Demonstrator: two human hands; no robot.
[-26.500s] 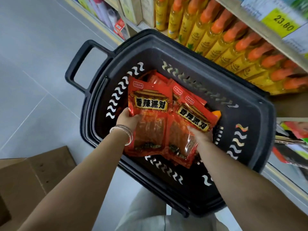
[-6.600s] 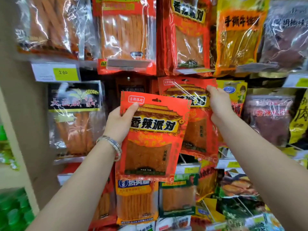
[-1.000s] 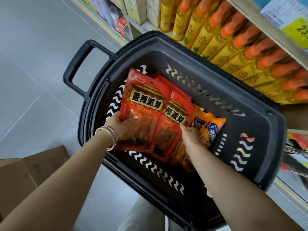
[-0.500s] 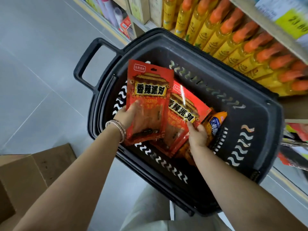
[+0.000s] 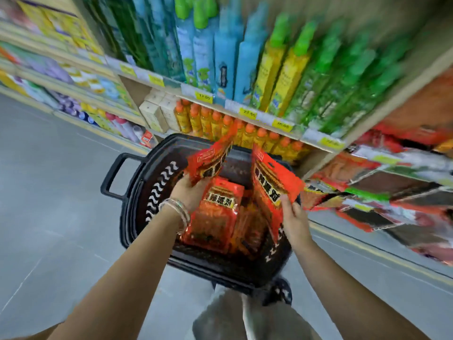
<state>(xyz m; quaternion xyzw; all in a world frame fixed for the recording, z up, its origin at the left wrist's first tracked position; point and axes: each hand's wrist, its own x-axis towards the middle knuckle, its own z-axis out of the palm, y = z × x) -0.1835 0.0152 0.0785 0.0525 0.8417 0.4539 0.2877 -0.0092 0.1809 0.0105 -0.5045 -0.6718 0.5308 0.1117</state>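
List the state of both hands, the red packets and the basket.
Left hand, grips a red packet above the basket.
Right hand, pinches a second red packet, raised clear.
Basket, open-topped, part filled.
Stacked packets, lying inside the basket.

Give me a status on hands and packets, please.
Left hand grips a red packet, right hand grips a second packet. Both over black basket, more packets inside. Nothing blocking.

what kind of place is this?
Very likely a supermarket aisle: shelves of bottles in rows, yellow price tags on the shelf edges, and a black shopping basket holding red snack packets.
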